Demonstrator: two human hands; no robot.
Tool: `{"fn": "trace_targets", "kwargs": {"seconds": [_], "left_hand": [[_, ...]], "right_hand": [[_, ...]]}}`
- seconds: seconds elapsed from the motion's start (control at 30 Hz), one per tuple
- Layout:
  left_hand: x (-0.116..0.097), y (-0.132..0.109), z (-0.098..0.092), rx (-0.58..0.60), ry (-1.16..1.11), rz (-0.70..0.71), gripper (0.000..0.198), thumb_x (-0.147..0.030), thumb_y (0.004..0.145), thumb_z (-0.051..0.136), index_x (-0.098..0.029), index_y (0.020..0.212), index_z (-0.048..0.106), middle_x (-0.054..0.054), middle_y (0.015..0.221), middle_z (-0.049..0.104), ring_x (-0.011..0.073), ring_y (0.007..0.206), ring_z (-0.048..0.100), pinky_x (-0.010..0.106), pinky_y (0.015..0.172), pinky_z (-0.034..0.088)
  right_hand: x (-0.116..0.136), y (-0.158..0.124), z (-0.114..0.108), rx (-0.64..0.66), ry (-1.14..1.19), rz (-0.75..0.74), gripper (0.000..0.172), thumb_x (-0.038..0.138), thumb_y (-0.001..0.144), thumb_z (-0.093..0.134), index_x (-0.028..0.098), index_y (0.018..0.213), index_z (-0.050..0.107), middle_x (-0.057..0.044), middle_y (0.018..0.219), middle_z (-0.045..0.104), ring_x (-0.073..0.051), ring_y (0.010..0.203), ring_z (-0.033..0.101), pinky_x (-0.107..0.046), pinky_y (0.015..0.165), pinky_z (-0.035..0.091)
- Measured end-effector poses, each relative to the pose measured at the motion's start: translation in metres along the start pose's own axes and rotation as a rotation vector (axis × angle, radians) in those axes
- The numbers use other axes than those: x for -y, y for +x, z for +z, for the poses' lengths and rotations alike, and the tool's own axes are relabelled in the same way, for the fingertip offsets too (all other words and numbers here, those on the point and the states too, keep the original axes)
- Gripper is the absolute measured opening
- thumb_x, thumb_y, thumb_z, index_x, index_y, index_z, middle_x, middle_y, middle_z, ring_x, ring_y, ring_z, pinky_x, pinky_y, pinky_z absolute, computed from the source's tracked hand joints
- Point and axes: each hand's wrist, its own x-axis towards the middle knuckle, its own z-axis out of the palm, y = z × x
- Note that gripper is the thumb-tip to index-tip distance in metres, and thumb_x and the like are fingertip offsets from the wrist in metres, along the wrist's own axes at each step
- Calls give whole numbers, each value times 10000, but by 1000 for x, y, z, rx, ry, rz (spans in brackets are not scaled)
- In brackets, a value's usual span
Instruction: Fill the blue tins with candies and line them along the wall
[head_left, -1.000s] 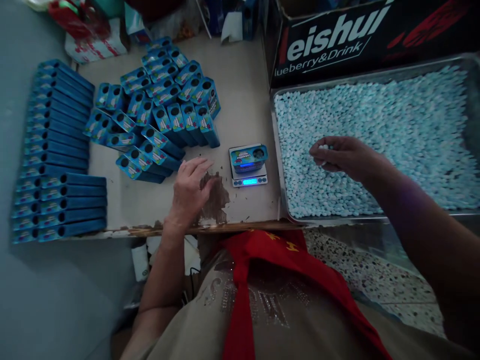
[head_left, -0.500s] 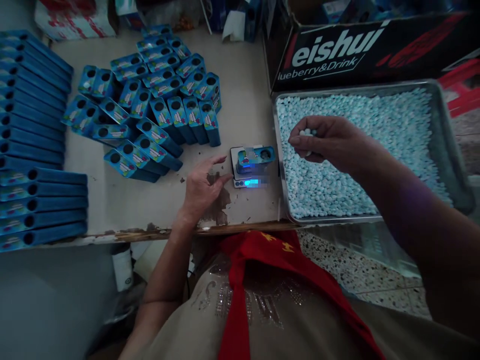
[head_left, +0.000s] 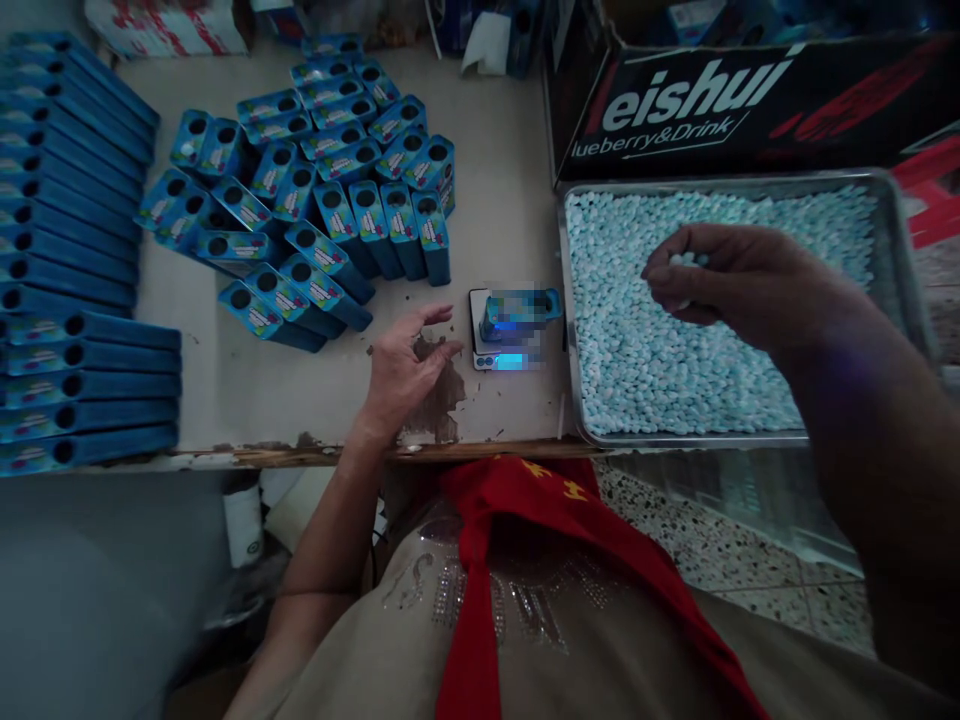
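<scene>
My left hand (head_left: 403, 373) rests on the table with its fingers apart, empty, just left of a small digital scale (head_left: 501, 356). A blue box (head_left: 520, 312) lies on the scale, blurred. My right hand (head_left: 731, 285) hovers over a metal tray (head_left: 571, 330) filled with small pale blue candies (head_left: 645, 350). Its fingers are pinched on a few of those candies.
A heap of small blue boxes (head_left: 322, 220) with round holes lies on the table behind my left hand. Rows of the same boxes (head_left: 75, 330) are stacked at the left edge. A black cardboard carton (head_left: 712, 95) stands behind the tray. The table's worn front edge (head_left: 315, 455) is near my body.
My right hand lifted out of the candies with a pinch of them, went left toward the scale, then drew back to the right over the tray. My left hand slid closer to the scale.
</scene>
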Motion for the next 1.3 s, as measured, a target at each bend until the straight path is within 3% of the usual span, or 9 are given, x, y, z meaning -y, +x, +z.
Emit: {"fn": "trace_targets", "kwargs": {"seconds": [0.13, 0.23, 0.5, 0.67, 0.83, 0.97, 1.13, 1.2, 1.3], "left_hand": [[-8, -1, 6, 14, 4, 0, 450, -353, 1045, 880, -217, 1459, 770, 121, 1377, 836, 288, 1315, 807, 468, 1213, 643], [-13, -5, 6, 15, 38, -30, 474, -340, 1038, 886, -227, 1479, 755, 128, 1394, 828, 294, 1330, 803, 485, 1225, 639], [-20, -16, 3, -56, 54, -99, 591, -323, 980, 909, -243, 1531, 710, 115, 1390, 830, 292, 1313, 806, 505, 1200, 655], [-16, -17, 12, -79, 17, -144, 552, -366, 980, 892, -226, 1490, 734, 130, 1351, 839, 288, 1277, 816, 488, 1157, 673], [-13, -5, 25, -78, 48, -121, 544, -391, 1005, 893, -232, 1498, 728, 142, 1360, 831, 293, 1291, 810, 489, 1148, 666], [-9, 17, 42, -89, 165, -50, 639, -403, 942, 1001, -230, 1488, 719, 163, 1452, 797, 335, 1380, 770, 520, 1220, 618], [-7, 52, 61, 39, 75, 17, 430, -274, 925, 985, -217, 1295, 774, 72, 1220, 838, 287, 1149, 815, 421, 1068, 662], [-18, 69, 61, 77, 124, 128, 377, -197, 948, 923, -236, 1296, 787, 62, 1236, 825, 289, 1178, 793, 430, 1093, 650], [-54, 96, 59, 153, 328, 337, 302, -146, 1044, 755, -278, 1309, 816, 81, 1311, 802, 320, 1302, 734, 504, 1210, 594]], "right_hand": [[-41, -3, -17, 177, -379, 158, 346, 489, 893, 973, 209, 1067, 866, -22, 735, 660, -168, 657, 553, -337, 626, 414], [-60, -2, -16, 206, -385, 240, 286, 407, 916, 937, 205, 1103, 861, -17, 746, 667, -179, 689, 581, -324, 651, 435], [-72, 22, -17, -144, 707, 193, 315, 75, 720, 875, 205, 848, 619, 5, 811, 561, -85, 632, 417, -170, 553, 353], [-88, 39, -18, -255, 904, 60, 259, 67, 905, 738, 254, 834, 574, 6, 832, 513, -123, 591, 260, -255, 507, 262], [-87, 36, 12, -66, 867, 230, 178, 124, 912, 781, 241, 937, 649, -16, 848, 589, -128, 627, 365, -259, 549, 286], [-83, 36, 17, 36, 551, 143, 278, 332, 905, 952, 245, 941, 691, -29, 841, 665, -153, 675, 477, -287, 624, 376], [-74, 44, 12, -51, -111, -94, 171, 362, 901, 941, 225, 946, 848, -65, 1012, 807, -239, 929, 661, -353, 865, 488], [-70, 46, 16, -150, -120, -155, 174, 413, 962, 883, 242, 982, 861, -65, 1125, 823, -273, 1067, 695, -378, 955, 508], [-68, 48, 29, -267, 110, -156, 243, 480, 1092, 738, 265, 1075, 848, -53, 1168, 801, -251, 1098, 696, -353, 961, 535]]}}
